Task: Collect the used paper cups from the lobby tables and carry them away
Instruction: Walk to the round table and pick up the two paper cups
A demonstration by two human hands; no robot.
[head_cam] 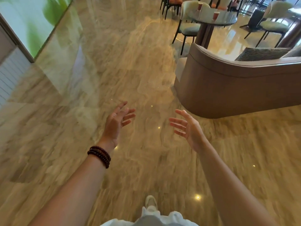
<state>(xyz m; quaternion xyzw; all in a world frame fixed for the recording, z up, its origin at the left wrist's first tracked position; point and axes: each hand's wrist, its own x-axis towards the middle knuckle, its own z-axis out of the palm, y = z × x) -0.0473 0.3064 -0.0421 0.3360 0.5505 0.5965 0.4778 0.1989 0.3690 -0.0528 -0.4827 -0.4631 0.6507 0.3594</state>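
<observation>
Both arms are reaching out over the glossy beige marble floor [130, 70]; the left hand [116, 123] and right hand [187, 126] are spread wide, holding nothing; two reddish-brown paper cups [216, 15] are standing far ahead on a round dark glass table [228, 21]; a curved brown upholstered sofa back [228, 88] is sitting between, with pale cushioned chairs [189, 28] ringing the table.

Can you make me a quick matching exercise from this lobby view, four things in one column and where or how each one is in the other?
Things:
1. paper cups
2. beaded bracelet
3. curved sofa
4. hands

Places or states:
A. open and empty, held out over the floor
B. standing on the round table at upper right
C. on the left wrist
D. on the right, between the person and the table

Pairs: 1-B, 2-C, 3-D, 4-A
</observation>
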